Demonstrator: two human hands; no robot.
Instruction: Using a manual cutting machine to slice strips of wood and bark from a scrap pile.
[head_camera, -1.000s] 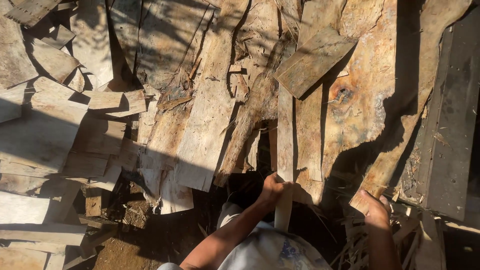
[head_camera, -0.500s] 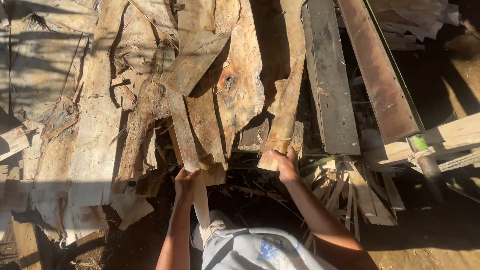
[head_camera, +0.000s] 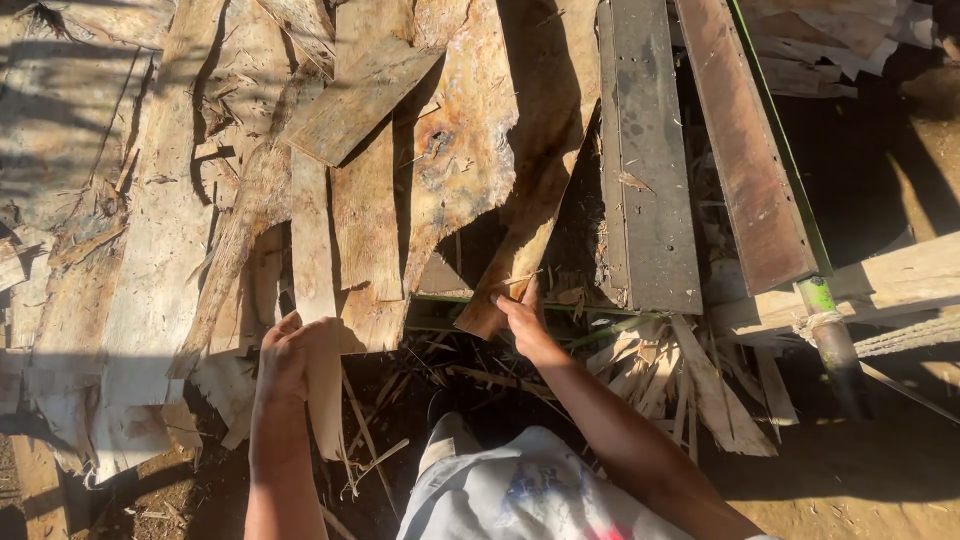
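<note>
The person stands at the near end of a heap of thin wood sheets, and each hand has taken a different piece by its lower end, the end that sticks out of the heap toward them. The left hand (head_camera: 288, 355) is wrapped over the bottom of a narrow pale strip (head_camera: 312, 270) at about 7 o'clock in the view; its fingers curl round the edge, so it is grasping the strip. The right hand (head_camera: 522, 318), near the centre, pinches the torn lower tip of a long reddish sheet (head_camera: 530, 215) that slants up toward 12 o'clock. A dark metal frame (head_camera: 650, 180) lies at 1 o'clock, with splinters (head_camera: 690, 385) on the ground below it. Compared with half a second ago, the same two pieces are held, but the view has swung left, so the heap fills more of the left side.
</note>
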